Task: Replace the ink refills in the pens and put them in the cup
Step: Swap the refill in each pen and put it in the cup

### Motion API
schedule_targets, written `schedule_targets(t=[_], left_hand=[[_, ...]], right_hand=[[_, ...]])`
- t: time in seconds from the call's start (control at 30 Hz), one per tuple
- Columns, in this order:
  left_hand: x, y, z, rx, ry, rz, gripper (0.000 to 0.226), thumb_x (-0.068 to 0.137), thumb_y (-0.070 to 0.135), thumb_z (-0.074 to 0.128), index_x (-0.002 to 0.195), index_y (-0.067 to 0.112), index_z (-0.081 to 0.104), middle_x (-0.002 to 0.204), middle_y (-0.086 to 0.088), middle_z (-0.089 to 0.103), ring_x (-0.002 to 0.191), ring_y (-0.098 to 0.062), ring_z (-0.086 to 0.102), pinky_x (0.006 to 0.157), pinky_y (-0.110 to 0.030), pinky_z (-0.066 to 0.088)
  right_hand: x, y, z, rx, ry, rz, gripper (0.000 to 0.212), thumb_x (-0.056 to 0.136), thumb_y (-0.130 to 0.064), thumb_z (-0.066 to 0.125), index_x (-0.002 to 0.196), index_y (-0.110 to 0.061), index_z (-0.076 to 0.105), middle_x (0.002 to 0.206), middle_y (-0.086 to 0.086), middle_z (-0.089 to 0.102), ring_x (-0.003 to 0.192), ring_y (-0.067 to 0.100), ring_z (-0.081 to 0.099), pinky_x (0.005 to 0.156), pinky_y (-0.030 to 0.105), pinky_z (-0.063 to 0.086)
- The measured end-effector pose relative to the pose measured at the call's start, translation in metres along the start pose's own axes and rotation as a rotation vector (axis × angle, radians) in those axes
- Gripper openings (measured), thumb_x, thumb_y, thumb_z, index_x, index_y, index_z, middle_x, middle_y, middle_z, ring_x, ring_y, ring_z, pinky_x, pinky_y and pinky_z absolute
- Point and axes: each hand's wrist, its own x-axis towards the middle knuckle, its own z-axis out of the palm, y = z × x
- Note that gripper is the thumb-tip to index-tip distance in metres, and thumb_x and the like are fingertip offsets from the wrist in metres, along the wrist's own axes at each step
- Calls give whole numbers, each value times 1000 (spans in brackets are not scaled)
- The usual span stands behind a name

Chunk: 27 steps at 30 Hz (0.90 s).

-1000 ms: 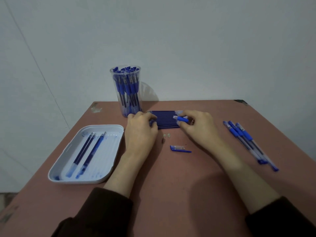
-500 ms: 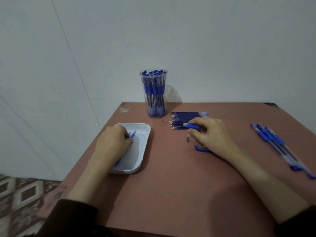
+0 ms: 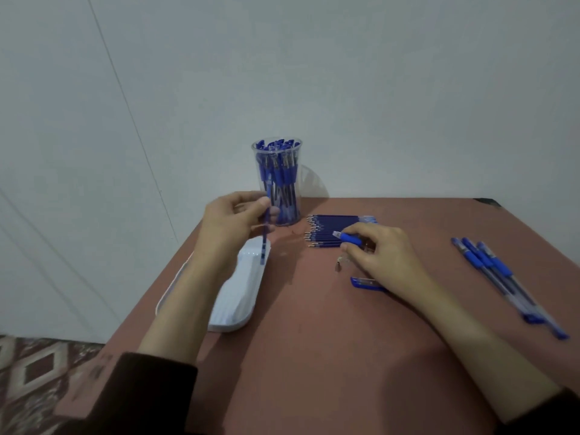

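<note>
Left hand (image 3: 233, 224) pinches thin blue refill (image 3: 266, 229) over ribbed white tray (image 3: 233, 304); right hand (image 3: 381, 251) grips rubber-gripped pen barrel (image 3: 350, 238).

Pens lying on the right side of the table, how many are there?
3, side by side near the right edge of the table: the left pen, the middle pen, the right pen. None looks hidden there.
</note>
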Motion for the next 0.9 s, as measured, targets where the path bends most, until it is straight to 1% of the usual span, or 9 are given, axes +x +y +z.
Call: schedule_targets(t=[0.03,0.1,0.17,0.23,0.3,0.43,0.57,0.8,0.9], left_hand=[[1,-4,10,-80,-8,-20,13,91,-1,56,103,-1,60,67,-4,69,57,-10,66,58,-18,55],[2,-15,29,-190,-10,-51,24,91,-6,53,115,-3,56,80,-8,67,65,-12,66,64,-19,57],[3,-26,44,-293,3,-82,28,91,-9,51,118,-4,56,87,-8,66,74,-15,66,72,-21,58],[3,-33,56,-403,25,-108,23,92,-9,49,110,1,60,87,-7,65,75,-12,67,77,-24,56],[3,-37,63,-512,63,-111,20,93,-8,47,97,7,59,87,-8,63,72,-11,68,78,-27,56],[8,-40,64,-680,118,-117,16,96,-7,43,94,7,51,90,-12,61,81,-20,64,78,-32,55],[11,-42,63,-735,128,-158,16,96,-8,41,93,6,49,89,-13,60,82,-20,64,73,-29,57],[8,-43,68,-713,94,-188,17,96,-8,42,89,6,50,86,-12,60,79,-19,64,73,-29,57],[9,-44,67,-692,103,-181,16,96,-8,42,90,6,49,88,-13,60,80,-19,65,74,-30,57]], right_hand=[[0,0,-1,4,9,3,11,83,-21,68,92,-26,71,74,-10,64,66,4,55,66,28,45],[0,0,-4,19,24,11,10,84,-21,68,92,-26,71,69,-16,61,63,-1,53,63,21,39],[1,0,-6,29,26,26,10,85,-21,66,93,-26,71,68,-19,58,61,-3,51,61,17,35],[1,0,-7,10,5,34,12,86,-22,65,95,-25,71,71,-16,59,61,-3,50,61,16,34],[2,1,-8,-29,-20,42,13,87,-24,63,97,-26,71,76,-13,62,64,-1,50,62,19,35],[3,1,-10,-50,-23,60,14,88,-21,60,97,-24,71,80,-9,66,69,6,54,66,25,42],[2,-1,-12,-35,-16,59,14,87,-20,61,95,-26,71,78,-12,65,67,-1,53,62,18,38],[2,-1,-11,-6,-8,40,15,87,-23,63,98,-27,72,84,-9,68,72,3,57,69,26,45],[1,0,-11,7,-1,35,15,86,-23,63,97,-29,72,83,-9,68,71,1,57,68,23,45]])
